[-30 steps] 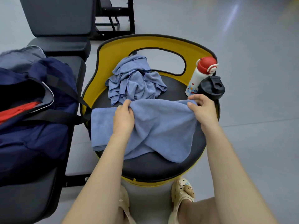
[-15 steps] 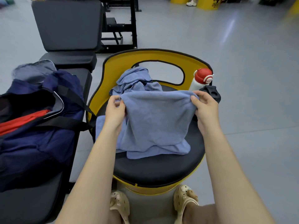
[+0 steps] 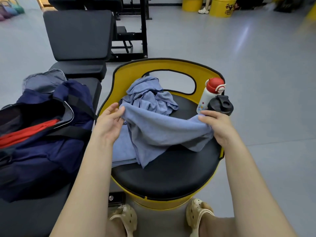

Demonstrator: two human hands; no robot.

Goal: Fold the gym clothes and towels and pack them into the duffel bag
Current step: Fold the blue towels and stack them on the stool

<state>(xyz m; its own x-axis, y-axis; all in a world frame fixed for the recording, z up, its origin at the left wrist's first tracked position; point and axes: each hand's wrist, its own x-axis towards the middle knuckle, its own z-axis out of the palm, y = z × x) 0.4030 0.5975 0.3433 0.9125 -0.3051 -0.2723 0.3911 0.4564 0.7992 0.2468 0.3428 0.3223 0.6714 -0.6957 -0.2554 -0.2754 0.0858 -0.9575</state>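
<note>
— Fingers (image 3: 118,111) of left hand (image 3: 109,124) loosely spread, thumb and fingertips pinching one corner of blue towel (image 3: 159,132). Any advice for the fold?

— Keep that corner high, match it to the corner in right hand (image 3: 217,127), whose fingers curl down over the far edge and clamp it. Pull taut between both so the sagging middle flattens, then lay it down square on the black seat (image 3: 171,175).

— And the look of the cloth?

— Soft, pale blue, terry-like; stretched between both hands, drooping in the centre, lower part draped on the seat with one point trailing toward the front. Likely to slump if let go unevenly.

— What else, from left to right?

— Navy duffel bag (image 3: 42,151) on the bench, unzipped, something red inside. Then a crumpled blue garment (image 3: 150,98) at the back of the seat, not yet folded. Further right, a white bottle (image 3: 209,96) with red cap and a black shaker (image 3: 220,106), just beside right hand; worth avoiding a knock.
</note>
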